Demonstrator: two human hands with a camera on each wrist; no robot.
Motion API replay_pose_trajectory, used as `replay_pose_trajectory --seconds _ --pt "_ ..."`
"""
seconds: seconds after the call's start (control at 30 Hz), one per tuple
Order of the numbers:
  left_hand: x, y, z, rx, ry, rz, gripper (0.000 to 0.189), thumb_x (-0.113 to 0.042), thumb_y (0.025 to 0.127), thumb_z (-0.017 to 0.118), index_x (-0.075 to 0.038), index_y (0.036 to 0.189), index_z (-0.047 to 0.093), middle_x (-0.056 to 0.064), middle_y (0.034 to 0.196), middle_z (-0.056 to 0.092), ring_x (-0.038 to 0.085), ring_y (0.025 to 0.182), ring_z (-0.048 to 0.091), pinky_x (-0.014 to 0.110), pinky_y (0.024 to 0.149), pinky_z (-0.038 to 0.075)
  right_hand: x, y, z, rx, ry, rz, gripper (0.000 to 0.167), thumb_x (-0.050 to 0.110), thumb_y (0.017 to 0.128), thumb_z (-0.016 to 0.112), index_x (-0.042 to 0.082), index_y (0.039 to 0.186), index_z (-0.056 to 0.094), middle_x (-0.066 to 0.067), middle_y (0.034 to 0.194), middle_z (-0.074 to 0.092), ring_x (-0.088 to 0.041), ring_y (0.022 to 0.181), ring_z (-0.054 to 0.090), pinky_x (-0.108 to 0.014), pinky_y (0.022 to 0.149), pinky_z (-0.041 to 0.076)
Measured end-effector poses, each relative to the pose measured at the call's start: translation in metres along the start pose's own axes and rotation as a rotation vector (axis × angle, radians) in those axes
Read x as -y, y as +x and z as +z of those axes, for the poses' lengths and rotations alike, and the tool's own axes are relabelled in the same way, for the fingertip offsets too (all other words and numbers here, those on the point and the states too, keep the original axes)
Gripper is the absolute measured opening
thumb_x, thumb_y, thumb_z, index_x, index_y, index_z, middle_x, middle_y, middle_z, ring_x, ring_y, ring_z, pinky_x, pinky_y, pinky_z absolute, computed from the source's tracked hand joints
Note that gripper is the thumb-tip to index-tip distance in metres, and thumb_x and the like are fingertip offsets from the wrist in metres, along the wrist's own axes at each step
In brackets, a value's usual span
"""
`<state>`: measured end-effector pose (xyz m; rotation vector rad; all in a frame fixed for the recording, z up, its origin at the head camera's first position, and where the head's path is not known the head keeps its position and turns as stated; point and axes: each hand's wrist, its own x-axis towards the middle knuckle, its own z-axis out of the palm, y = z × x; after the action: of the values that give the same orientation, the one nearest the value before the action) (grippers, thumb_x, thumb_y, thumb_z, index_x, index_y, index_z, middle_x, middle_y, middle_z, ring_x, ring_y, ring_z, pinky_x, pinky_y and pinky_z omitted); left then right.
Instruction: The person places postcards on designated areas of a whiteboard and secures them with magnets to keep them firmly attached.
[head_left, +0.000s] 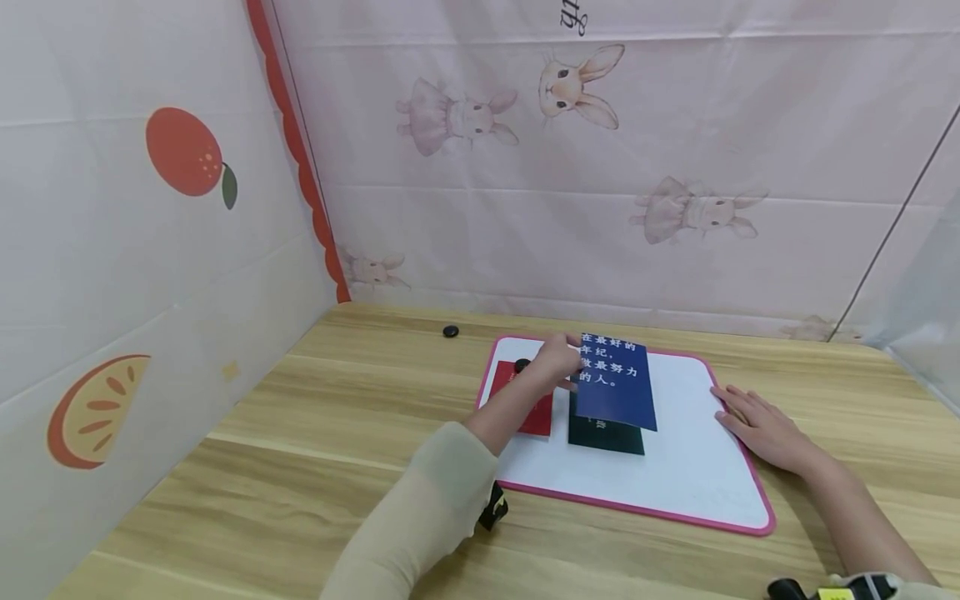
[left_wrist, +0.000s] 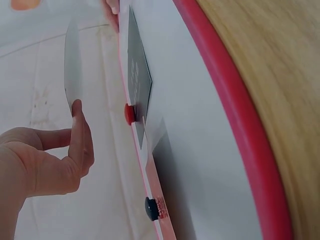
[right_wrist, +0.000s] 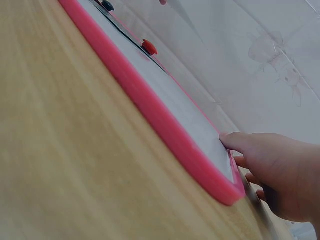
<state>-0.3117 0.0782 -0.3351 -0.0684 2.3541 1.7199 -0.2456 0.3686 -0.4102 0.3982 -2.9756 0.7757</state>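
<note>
My left hand (head_left: 557,360) pinches a blue card (head_left: 618,383) with white Chinese writing by its left edge. In the left wrist view the card (left_wrist: 73,65) is seen nearly edge-on, raised off the whiteboard (head_left: 697,450). Partly under it, a dark green card (head_left: 606,435) lies on the board, with a red magnet (left_wrist: 130,114) on it. To the left is a red card (head_left: 537,417), partly hidden by my left arm, with a black magnet (head_left: 522,365). My right hand (head_left: 768,427) rests at the board's right edge, thumb touching the pink rim (right_wrist: 200,167).
Another black magnet (head_left: 450,331) lies on the wooden table (head_left: 300,450), beyond the board's upper left corner. Printed cloth walls (head_left: 480,217) stand behind and to the left. Black straps (head_left: 492,507) are around my wrists.
</note>
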Motion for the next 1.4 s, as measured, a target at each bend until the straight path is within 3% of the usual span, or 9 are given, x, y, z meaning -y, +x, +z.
replay_pose_trajectory --seconds 0.47,1.0,1.4 --pt "-0.001 -0.003 0.020 -0.010 -0.047 -0.011 0.030 0.006 0.088 0.053 -0.002 0.117 0.052 0.011 0.087 0.056 0.025 0.079 0.059 0.037 0.068 0.053 -0.002 0.000 0.001 0.012 -0.007 0.036 0.060 0.035 0.097 0.041 -0.006 0.139 0.028 -0.038 0.137 0.018 -0.057 0.124 0.008 -0.071 0.091 0.006" --pt "0.000 -0.001 0.041 -0.041 -0.049 -0.030 0.031 0.006 0.088 0.053 -0.001 0.119 0.053 0.013 0.096 0.057 0.025 0.079 0.058 0.037 0.065 0.054 0.000 0.000 0.002 0.018 -0.016 0.050 0.062 0.038 0.097 0.042 -0.006 0.139 0.028 -0.038 0.137 0.019 -0.057 0.124 0.009 -0.072 0.091 0.006" --pt "-0.001 0.003 0.054 -0.027 -0.027 -0.018 0.032 0.006 0.089 0.052 0.001 0.121 0.052 0.012 0.087 0.057 0.024 0.074 0.060 0.034 0.058 0.054 0.001 0.001 0.000 0.015 -0.017 0.056 0.062 0.038 0.097 0.041 -0.006 0.139 0.029 -0.038 0.137 0.019 -0.057 0.124 0.008 -0.071 0.092 0.006"
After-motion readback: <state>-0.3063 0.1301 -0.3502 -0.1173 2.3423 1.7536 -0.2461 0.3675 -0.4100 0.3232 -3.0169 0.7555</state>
